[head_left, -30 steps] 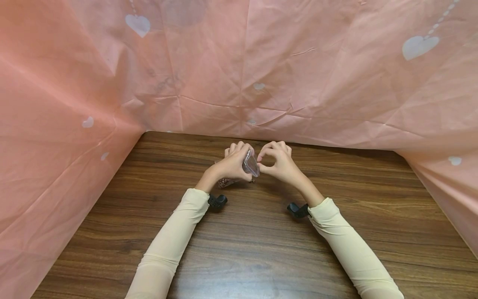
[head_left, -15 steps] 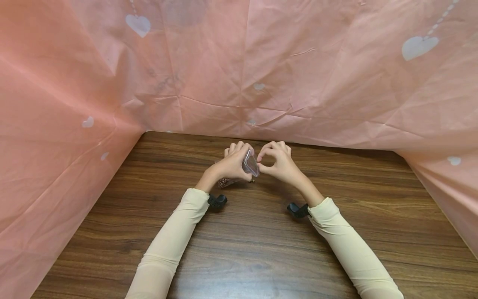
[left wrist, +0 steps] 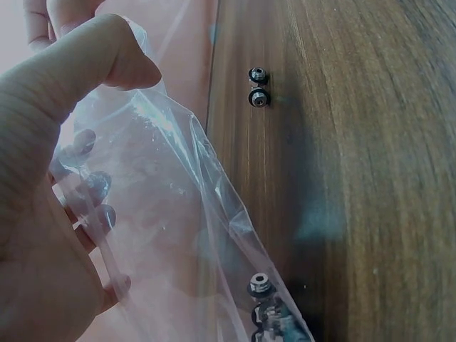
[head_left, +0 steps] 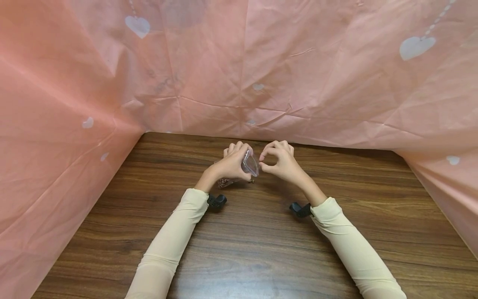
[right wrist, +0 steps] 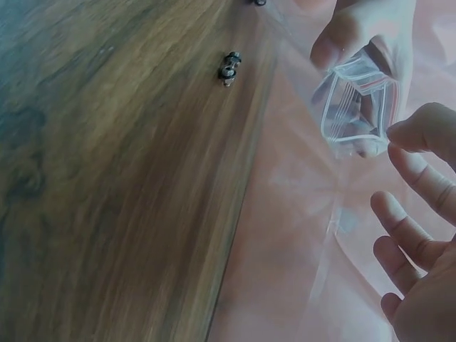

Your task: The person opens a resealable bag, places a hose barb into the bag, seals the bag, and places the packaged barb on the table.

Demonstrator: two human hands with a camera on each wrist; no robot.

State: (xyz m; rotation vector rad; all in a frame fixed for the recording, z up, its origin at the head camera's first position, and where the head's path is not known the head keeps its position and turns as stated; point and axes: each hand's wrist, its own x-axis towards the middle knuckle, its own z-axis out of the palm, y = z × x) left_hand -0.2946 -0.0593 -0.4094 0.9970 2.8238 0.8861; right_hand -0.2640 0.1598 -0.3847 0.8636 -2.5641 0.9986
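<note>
My left hand grips a clear zip bag near its top, thumb on one side and fingers on the other. The bag's mouth is spread and faces my right hand. Small metal fittings with black rings are gathered low in the bag. Another small metal fitting lies outside it on the table, seen too in the head view. Close to the bag's mouth, my right hand has its thumb and forefinger curved towards each other with a small gap; its other fingers are loosely bent.
A brown wood-grain table lies under both hands. Pink cloth with white hearts rises behind its far edge and along both sides. Black wrist bands with a small device sit at both wrists.
My right hand has drawn slightly to the right, so its fingertips stand apart from the bag's edge. The bag's mouth looks a little wider. My left hand has barely moved.
</note>
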